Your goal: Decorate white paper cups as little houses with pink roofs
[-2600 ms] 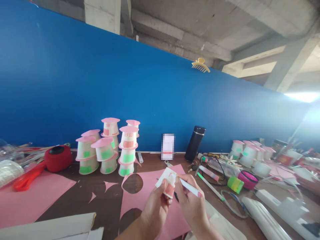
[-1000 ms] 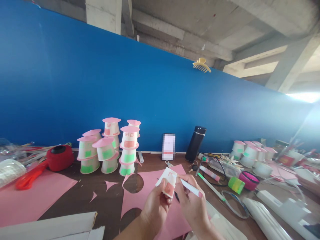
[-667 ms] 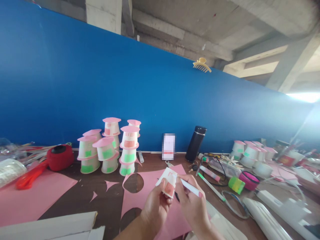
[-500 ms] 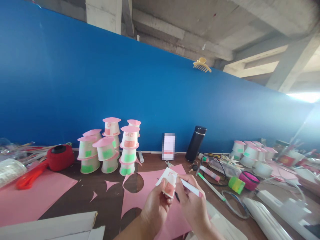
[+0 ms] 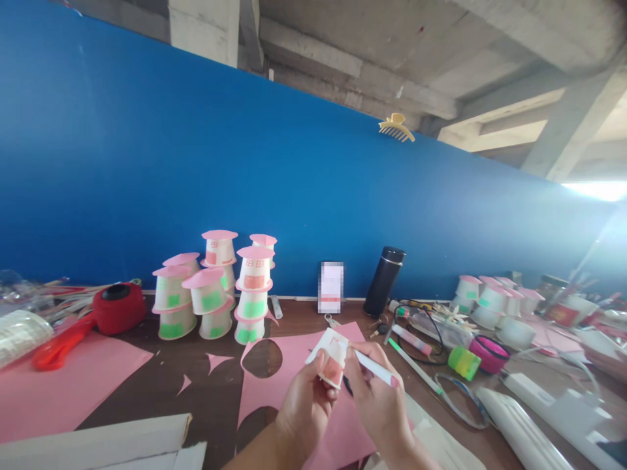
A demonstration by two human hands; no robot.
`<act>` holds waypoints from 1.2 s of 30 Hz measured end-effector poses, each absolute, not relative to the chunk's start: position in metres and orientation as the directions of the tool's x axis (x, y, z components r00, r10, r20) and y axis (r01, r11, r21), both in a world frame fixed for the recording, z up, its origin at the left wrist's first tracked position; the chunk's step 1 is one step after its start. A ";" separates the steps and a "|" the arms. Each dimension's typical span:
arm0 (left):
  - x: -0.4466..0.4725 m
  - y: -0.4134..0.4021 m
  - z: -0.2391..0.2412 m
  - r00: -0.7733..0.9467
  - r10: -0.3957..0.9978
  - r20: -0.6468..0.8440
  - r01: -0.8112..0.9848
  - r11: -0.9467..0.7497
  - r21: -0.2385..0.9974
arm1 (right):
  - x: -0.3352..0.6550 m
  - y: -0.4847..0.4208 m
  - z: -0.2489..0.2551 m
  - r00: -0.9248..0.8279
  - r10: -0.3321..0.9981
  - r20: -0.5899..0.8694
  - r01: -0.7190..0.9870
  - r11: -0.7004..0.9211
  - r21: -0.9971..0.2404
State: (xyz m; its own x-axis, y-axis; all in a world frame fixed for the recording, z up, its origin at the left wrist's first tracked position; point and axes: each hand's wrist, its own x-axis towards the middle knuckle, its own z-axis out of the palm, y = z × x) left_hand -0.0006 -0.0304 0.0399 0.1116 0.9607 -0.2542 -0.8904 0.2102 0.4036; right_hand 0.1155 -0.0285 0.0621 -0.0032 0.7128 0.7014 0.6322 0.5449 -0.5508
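Observation:
In the middle foreground, my left hand (image 5: pixel 306 408) is closed round a small white paper cup (image 5: pixel 334 361), tilted on its side, with a red coloured patch and a red outline on its wall. My right hand (image 5: pixel 379 398) grips a white marker pen (image 5: pixel 375 368) with a pink end. The pen's tip is hidden by my fingers, close against the cup. Under both hands lies a pink paper sheet (image 5: pixel 289 349) with round holes cut out. To the left stand stacked cups with pink paper tops (image 5: pixel 255 274), bearing red windows and green patches.
A red tape measure (image 5: pixel 119 307) and more pink paper (image 5: pixel 73 385) lie left. A phone (image 5: pixel 330 287) and a black flask (image 5: pixel 385 282) stand at the back. Rightward are a green pen (image 5: pixel 415 365), tape rolls, cables, a power strip (image 5: pixel 548 405) and more cups (image 5: pixel 490 303).

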 end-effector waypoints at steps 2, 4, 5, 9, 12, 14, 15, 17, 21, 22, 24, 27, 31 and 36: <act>0.000 -0.031 0.040 0.109 0.961 -0.255 -0.893 0.208 0.400 | 0.116 -0.029 0.062 -0.010 0.713 0.701 0.634 0.547 -0.547; 0.000 -0.031 0.040 0.108 0.960 -0.260 -0.894 0.209 0.398 | 0.116 -0.029 0.063 -0.015 0.715 0.699 0.634 0.547 -0.547; 0.000 -0.031 0.040 0.109 0.959 -0.260 -0.893 0.210 0.398 | 0.116 -0.029 0.063 -0.017 0.717 0.697 0.634 0.547 -0.547; 0.000 -0.031 0.041 0.110 0.965 -0.238 -0.892 0.201 0.405 | 0.116 -0.028 0.062 -0.011 0.714 0.700 0.634 0.546 -0.547; 0.000 -0.031 0.040 0.109 0.966 -0.236 -0.891 0.200 0.407 | 0.116 -0.028 0.063 -0.014 0.711 0.703 0.636 0.549 -0.543; 0.000 -0.031 0.039 0.108 0.965 -0.240 -0.892 0.201 0.406 | 0.115 -0.028 0.063 -0.010 0.715 0.699 0.637 0.543 -0.547; 0.000 -0.032 0.039 0.107 0.965 -0.239 -0.892 0.200 0.406 | 0.115 -0.028 0.063 -0.007 0.716 0.698 0.638 0.541 -0.548; 0.000 -0.031 0.039 0.112 0.967 -0.229 -0.891 0.200 0.407 | 0.115 -0.029 0.063 -0.008 0.714 0.700 0.642 0.540 -0.544; -0.001 -0.031 0.039 0.109 0.964 -0.244 -0.887 0.205 0.413 | 0.115 -0.029 0.063 -0.012 0.719 0.695 0.642 0.538 -0.546; -0.001 -0.030 0.038 0.107 0.964 -0.245 -0.888 0.203 0.413 | 0.115 -0.029 0.063 -0.011 0.720 0.694 0.641 0.538 -0.548; -0.001 -0.030 0.038 0.106 0.966 -0.235 -0.890 0.197 0.411 | 0.115 -0.029 0.063 -0.010 0.718 0.696 0.640 0.539 -0.547; -0.001 -0.030 0.037 0.106 0.965 -0.239 -0.892 0.199 0.407 | 0.115 -0.029 0.063 -0.003 0.724 0.690 0.641 0.531 -0.555; -0.001 -0.030 0.038 0.100 0.955 -0.281 -0.891 0.211 0.401 | 0.115 -0.029 0.063 -0.001 0.736 0.677 0.638 0.522 -0.566; -0.002 -0.030 0.039 0.101 0.960 -0.260 -0.893 0.203 0.402 | 0.115 -0.030 0.062 0.001 0.739 0.674 0.638 0.518 -0.569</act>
